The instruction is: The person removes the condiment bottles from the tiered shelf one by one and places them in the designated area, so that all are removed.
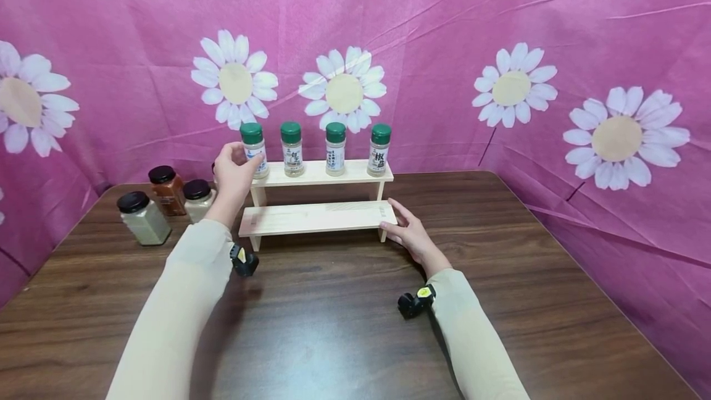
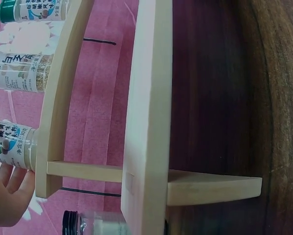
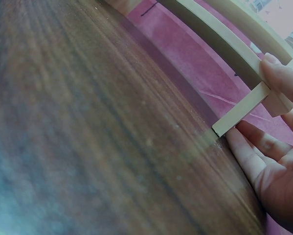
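Note:
My left hand (image 1: 233,176) holds the leftmost green-capped spice bottle (image 1: 252,134) at the left end of the upper shelf of a two-tier wooden rack (image 1: 316,218). In the left wrist view, the fingers wrap behind this labelled bottle (image 2: 11,146), whose base is right at the shelf board. Three more green-capped bottles stand in a row along that shelf: one second from left (image 1: 292,152), one third (image 1: 335,152) and one at the right end (image 1: 379,153). My right hand (image 1: 412,234) grips the right end of the lower shelf, thumb on the board's edge, fingers by the leg (image 3: 241,110).
Left of the rack, three black-lidded jars stand on the brown wooden table (image 1: 333,326): one pale green (image 1: 147,222), one reddish (image 1: 170,193) and one pale (image 1: 199,204), partly behind my left arm. A pink cloth (image 1: 422,66) with white daisies hangs behind the table.

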Motion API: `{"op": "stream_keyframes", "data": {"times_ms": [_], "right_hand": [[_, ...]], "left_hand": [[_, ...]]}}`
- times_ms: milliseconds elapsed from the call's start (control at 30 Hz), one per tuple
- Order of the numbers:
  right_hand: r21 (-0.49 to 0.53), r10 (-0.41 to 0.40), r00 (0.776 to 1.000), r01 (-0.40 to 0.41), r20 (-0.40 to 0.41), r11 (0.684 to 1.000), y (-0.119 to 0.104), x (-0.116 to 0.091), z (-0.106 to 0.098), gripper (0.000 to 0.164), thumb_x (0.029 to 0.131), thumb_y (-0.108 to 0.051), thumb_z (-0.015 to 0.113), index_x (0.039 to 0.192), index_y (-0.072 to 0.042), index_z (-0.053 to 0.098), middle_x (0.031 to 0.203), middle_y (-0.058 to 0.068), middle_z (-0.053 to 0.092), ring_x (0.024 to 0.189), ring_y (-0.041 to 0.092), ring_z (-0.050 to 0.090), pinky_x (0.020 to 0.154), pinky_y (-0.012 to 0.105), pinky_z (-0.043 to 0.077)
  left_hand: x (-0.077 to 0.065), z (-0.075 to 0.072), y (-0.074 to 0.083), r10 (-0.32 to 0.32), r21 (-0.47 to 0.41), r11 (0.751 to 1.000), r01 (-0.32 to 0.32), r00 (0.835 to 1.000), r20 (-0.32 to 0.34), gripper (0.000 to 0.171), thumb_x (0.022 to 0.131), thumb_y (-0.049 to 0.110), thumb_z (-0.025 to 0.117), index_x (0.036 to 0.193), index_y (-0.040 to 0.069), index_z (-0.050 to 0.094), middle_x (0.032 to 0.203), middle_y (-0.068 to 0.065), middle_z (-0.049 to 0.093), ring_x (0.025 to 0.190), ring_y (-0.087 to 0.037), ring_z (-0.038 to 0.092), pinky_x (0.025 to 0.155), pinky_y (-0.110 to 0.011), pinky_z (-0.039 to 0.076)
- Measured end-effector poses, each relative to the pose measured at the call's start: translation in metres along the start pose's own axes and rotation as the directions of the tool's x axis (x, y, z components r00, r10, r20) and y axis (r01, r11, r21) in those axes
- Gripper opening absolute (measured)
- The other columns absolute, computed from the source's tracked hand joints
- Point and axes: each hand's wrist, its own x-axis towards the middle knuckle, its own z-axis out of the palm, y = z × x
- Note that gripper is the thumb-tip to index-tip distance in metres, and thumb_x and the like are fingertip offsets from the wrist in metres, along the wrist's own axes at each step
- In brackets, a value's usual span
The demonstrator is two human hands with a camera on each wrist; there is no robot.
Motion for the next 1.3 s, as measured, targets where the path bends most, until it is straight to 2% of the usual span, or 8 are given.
{"op": "stream_keyframes", "data": {"times_ms": [200,367,733,1000,1133,1200,1233,1300], "right_hand": [[0.009,-0.003,1.000,0.003,-0.001,1.000,0.000,0.000,0.001,0.068,0.080,0.003,0.057,0.137,-0.013,0.022,0.121,0.025,0.038,0.089,0.015,0.053,0.082,0.033,0.042],[0.022,-0.003,1.000,0.003,0.001,1.000,-0.001,0.000,0.000,0.069,0.080,0.003,0.056,0.137,-0.013,0.022,0.121,0.024,0.038,0.089,0.015,0.054,0.082,0.033,0.042],[0.014,0.004,1.000,-0.004,-0.001,1.000,-0.001,0.001,-0.001,0.069,0.080,0.001,0.058,0.137,-0.014,0.023,0.120,0.024,0.039,0.090,0.015,0.053,0.083,0.033,0.041],[0.001,0.012,1.000,-0.012,-0.010,1.000,0.000,0.001,0.000,0.069,0.079,0.000,0.059,0.137,-0.015,0.023,0.120,0.024,0.039,0.089,0.015,0.053,0.082,0.032,0.042],[0.001,0.019,1.000,-0.019,-0.013,1.000,-0.002,-0.001,0.001,0.067,0.081,0.002,0.057,0.137,-0.015,0.024,0.118,0.023,0.041,0.087,0.013,0.054,0.083,0.032,0.041],[-0.002,0.017,1.000,-0.017,-0.012,1.000,-0.003,-0.001,0.002,0.066,0.081,0.003,0.055,0.137,-0.014,0.023,0.117,0.023,0.041,0.087,0.012,0.054,0.084,0.033,0.041],[-0.007,0.016,1.000,-0.016,-0.011,1.000,-0.003,-0.001,0.002,0.066,0.081,0.003,0.055,0.137,-0.014,0.023,0.117,0.023,0.041,0.087,0.013,0.054,0.084,0.033,0.040],[-0.017,0.001,1.000,-0.001,-0.004,1.000,-0.001,-0.001,0.001,0.066,0.081,0.001,0.057,0.137,-0.013,0.024,0.116,0.024,0.041,0.089,0.014,0.053,0.085,0.034,0.040]], "left_hand": [[-0.005,-0.004,-0.004,0.063,-0.078,0.995,-0.064,0.998,-0.022,0.038,0.074,0.017,0.067,0.104,0.001,0.052,0.096,-0.011,0.056,0.085,-0.014,0.051,0.074,-0.023,0.039],[-0.011,-0.012,-0.004,0.092,-0.112,0.989,-0.095,0.995,-0.037,0.037,0.073,0.014,0.069,0.103,-0.001,0.053,0.091,-0.008,0.056,0.079,-0.010,0.052,0.075,-0.021,0.042],[-0.024,-0.032,-0.005,0.089,-0.103,0.990,-0.093,0.995,-0.044,0.038,0.073,0.014,0.069,0.104,-0.001,0.052,0.093,-0.007,0.056,0.081,-0.009,0.052,0.074,-0.021,0.043],[-0.037,-0.047,-0.012,0.125,-0.060,0.990,-0.127,0.991,-0.041,0.035,0.072,0.014,0.069,0.102,0.002,0.054,0.083,0.001,0.057,0.073,-0.003,0.050,0.065,-0.017,0.039],[-0.042,-0.056,-0.015,0.144,-0.089,0.985,-0.148,0.988,-0.048,0.030,0.072,0.010,0.069,0.098,0.003,0.054,0.077,0.007,0.055,0.071,-0.003,0.050,0.066,-0.017,0.038],[-0.044,-0.060,-0.018,0.146,-0.107,0.983,-0.150,0.988,-0.043,0.030,0.072,0.010,0.069,0.097,0.003,0.055,0.076,0.007,0.055,0.071,-0.004,0.051,0.066,-0.016,0.039],[-0.044,-0.063,-0.022,0.148,-0.154,0.976,-0.153,0.988,-0.044,0.029,0.071,0.009,0.070,0.096,0.003,0.056,0.076,0.006,0.056,0.071,-0.004,0.051,0.065,-0.015,0.040],[-0.044,-0.068,-0.030,0.152,-0.160,0.975,-0.156,0.988,-0.034,0.031,0.070,0.012,0.071,0.096,0.004,0.057,0.078,0.003,0.057,0.072,-0.006,0.052,0.065,-0.015,0.041]]}}
